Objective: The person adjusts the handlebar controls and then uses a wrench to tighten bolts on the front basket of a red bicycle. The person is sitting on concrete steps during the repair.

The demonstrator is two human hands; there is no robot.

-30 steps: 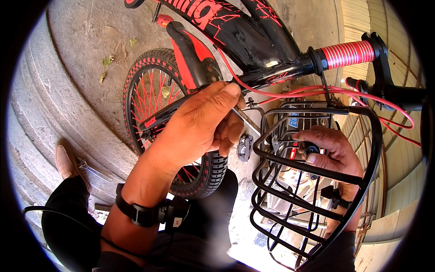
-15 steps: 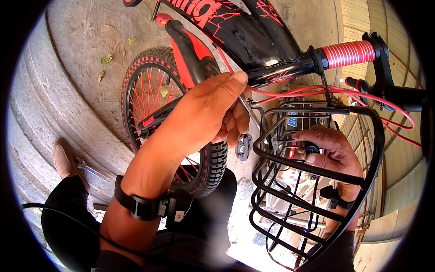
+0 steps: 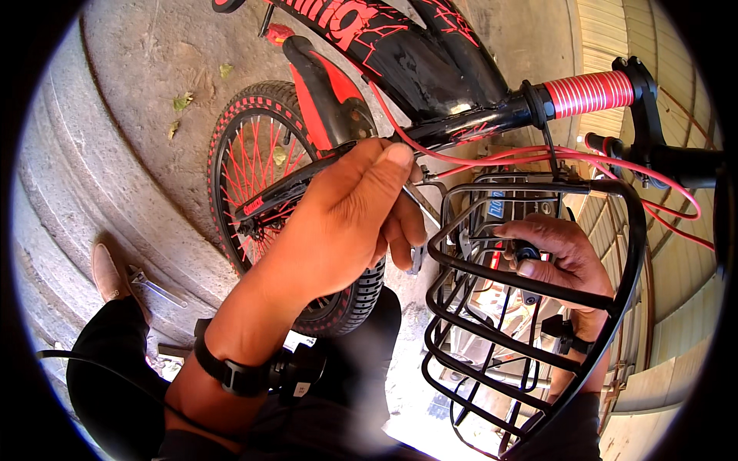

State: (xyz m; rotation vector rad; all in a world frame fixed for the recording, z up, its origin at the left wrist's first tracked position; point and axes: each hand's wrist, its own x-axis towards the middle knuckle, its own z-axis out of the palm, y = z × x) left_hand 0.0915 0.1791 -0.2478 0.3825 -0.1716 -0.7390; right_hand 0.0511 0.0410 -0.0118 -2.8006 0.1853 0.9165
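A black-and-red bicycle frame (image 3: 400,58) lies across the upper middle, with a red-spoked wheel (image 3: 265,165) below it. My left hand (image 3: 357,211) is beside the fork leg, closed with thumb and fingers pinched on a thin metal rod (image 3: 425,203) slanting down toward the basket. Its fingertips partly hide a small grey part. A black wire basket (image 3: 565,293) hangs at the right. Seen through its bars, my right hand (image 3: 565,250) is closed around a short black handle-like piece (image 3: 527,251); its far end is hard to make out.
Red cables (image 3: 569,154) loop from the frame to the handlebar at the right. A wrench (image 3: 157,288) lies by my shoe (image 3: 110,273) on the concrete steps. Ribbed wall panels (image 3: 615,38) rise at the far right. A black cord (image 3: 84,358) runs to my left arm.
My left hand has shifted slightly down, and its fingers now cover most of the small grey part. My right hand, the basket and the bicycle look nearly unchanged.
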